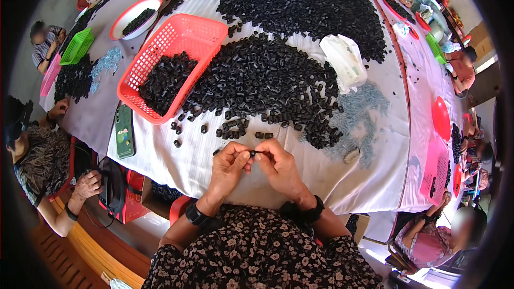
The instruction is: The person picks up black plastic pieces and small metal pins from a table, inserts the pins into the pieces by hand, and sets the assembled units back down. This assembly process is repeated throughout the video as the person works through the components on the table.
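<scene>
Close to the table's near edge, my left hand (229, 167) and my right hand (279, 170) meet fingertip to fingertip. Between them they pinch a small black plastic piece (252, 154), mostly covered by the fingers. A few loose black pieces (264, 135) lie just beyond my hands. Farther out spreads a heap of short black tubular pieces (262, 77). To its left stands a red perforated basket (199, 25), partly filled with similar black pieces. On the right, many tiny clear bluish pieces (367, 112) are scattered, with a small brush-like object (352, 155) beside them.
A green phone (125, 134) lies left of my hands. A white plastic packet (344, 59) rests against the heap's right side. Behind is a bigger black heap (305, 2). A red-rimmed bowl (119, 24) and green basket (78, 46) stand far left. Other people sit around both sides.
</scene>
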{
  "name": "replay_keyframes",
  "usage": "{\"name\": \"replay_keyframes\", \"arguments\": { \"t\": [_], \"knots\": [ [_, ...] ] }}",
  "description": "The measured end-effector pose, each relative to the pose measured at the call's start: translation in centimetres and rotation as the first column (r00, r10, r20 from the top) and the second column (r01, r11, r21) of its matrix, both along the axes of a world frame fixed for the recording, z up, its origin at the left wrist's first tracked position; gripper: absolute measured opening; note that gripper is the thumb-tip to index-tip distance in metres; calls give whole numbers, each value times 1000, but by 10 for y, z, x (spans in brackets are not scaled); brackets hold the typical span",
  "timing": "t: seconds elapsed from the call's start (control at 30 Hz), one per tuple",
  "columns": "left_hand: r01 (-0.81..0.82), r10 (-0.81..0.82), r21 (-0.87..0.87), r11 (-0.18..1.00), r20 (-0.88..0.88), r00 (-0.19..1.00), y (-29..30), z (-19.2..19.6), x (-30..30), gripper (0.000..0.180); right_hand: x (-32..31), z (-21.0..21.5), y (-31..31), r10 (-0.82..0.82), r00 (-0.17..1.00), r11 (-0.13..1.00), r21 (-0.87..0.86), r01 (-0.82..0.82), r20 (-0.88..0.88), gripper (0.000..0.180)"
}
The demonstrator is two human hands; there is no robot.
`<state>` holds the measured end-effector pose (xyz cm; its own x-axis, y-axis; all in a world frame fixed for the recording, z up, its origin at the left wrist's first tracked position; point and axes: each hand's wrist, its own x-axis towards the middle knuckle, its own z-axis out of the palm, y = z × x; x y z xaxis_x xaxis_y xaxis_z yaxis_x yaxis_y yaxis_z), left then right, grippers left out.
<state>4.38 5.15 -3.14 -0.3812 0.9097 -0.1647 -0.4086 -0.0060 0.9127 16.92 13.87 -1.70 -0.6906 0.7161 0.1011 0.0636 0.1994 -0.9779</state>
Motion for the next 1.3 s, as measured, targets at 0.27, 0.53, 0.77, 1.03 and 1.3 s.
{"name": "replay_keyframes", "arguments": {
  "t": [0.27, 0.53, 0.77, 1.03, 1.3],
  "knots": [
    [25, -23, 67, 997, -35, 999, -7, 0, -1, 7, 1, 10, -5, 7, 1000, 965, 262, 0, -25, 16],
    [73, -75, 130, 989, 10, 997, -2, 4, 2, 8, 4, 18, -9, -78, 996, 992, 98, 73, 40, 15],
    [66, -66, 116, 991, -5, 998, -3, 4, 1, 8, 4, 13, -8, -39, 998, 981, 194, 31, 40, 14],
    [46, -43, 88, 995, -44, 998, -4, 2, 3, 6, 4, 17, -10, -40, 996, 952, 305, 14, 79, 15],
    [52, -45, 71, 996, -93, 995, -4, 2, 3, 2, 3, 16, -8, 12, 985, 878, 469, -94, 175, 19]
  ]
}}
